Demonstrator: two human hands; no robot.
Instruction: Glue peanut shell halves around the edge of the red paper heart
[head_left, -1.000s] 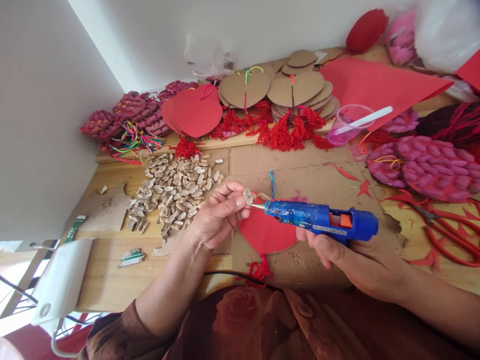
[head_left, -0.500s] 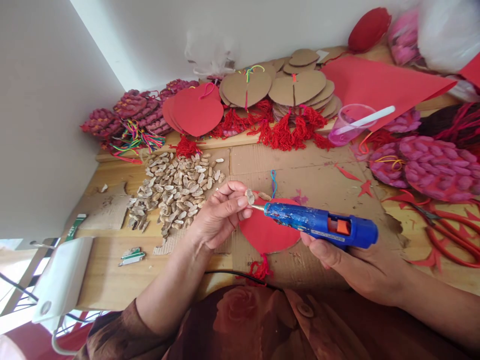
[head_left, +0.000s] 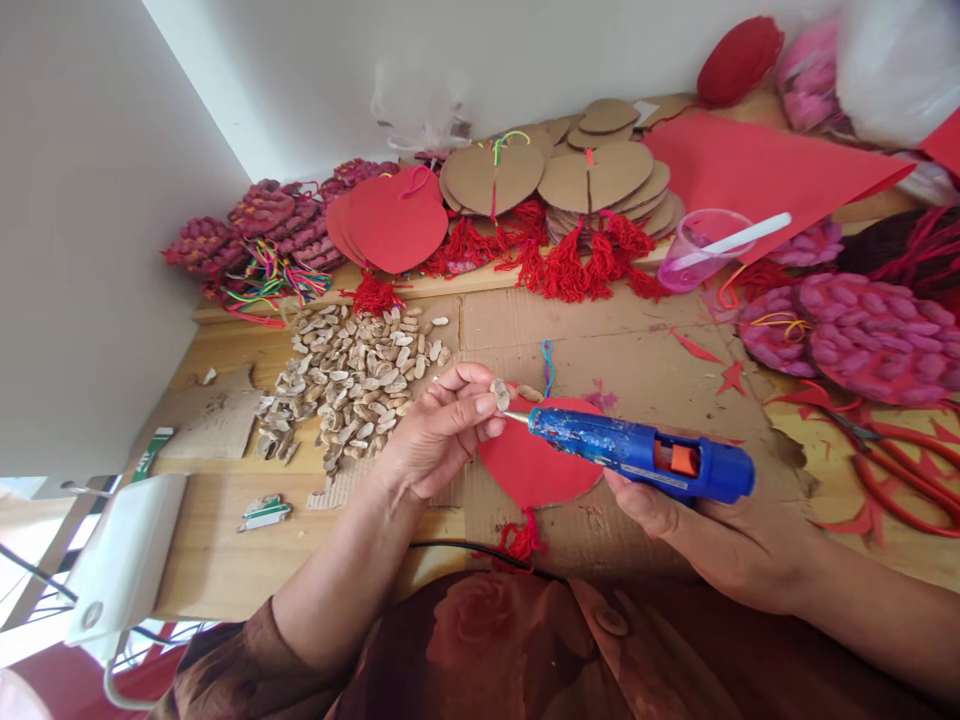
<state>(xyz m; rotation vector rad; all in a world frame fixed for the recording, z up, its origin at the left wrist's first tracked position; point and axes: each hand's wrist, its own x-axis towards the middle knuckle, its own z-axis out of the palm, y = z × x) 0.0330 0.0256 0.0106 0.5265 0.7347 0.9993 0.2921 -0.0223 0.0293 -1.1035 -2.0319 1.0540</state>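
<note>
**Gun dips at the back, nozzle stays on its mark**

And there's the change, a small one! The blue glue gun [head_left: 592, 438] has dropped slightly at its rear over the last second, while its metal nozzle [head_left: 517, 415] is still right at the peanut shell [head_left: 499, 393]. Contact or a hair's gap? Can't call it from here, and any glue is too small to make out.

Take the red heart [head_left: 536, 470] as the clock's centre. The left hand [head_left: 442, 428] comes in from nine o'clock, thumb and fingertips in a narrow pinch on that shell, holding it up at about eleven. The right hand [head_left: 701, 535] is down at four, wrapped around the gun's handle; the trigger is out of sight, so no telling whether it's squeezed.

What does it mean for the work? With hardly any movement at the tip, this looks like the gluing step itself, shell and nozzle kept together. The dip also uncovers more of the heart's upper edge, where a second shell [head_left: 530, 393] shows near twelve, just below the blue cord loop [head_left: 547, 368].

Around the dial: the red tassel [head_left: 523, 540] hangs at six, the loose shell pile [head_left: 360, 385] spreads between nine and ten, and the red-handled scissors [head_left: 904, 478] lie at three, well apart from the action.
</note>
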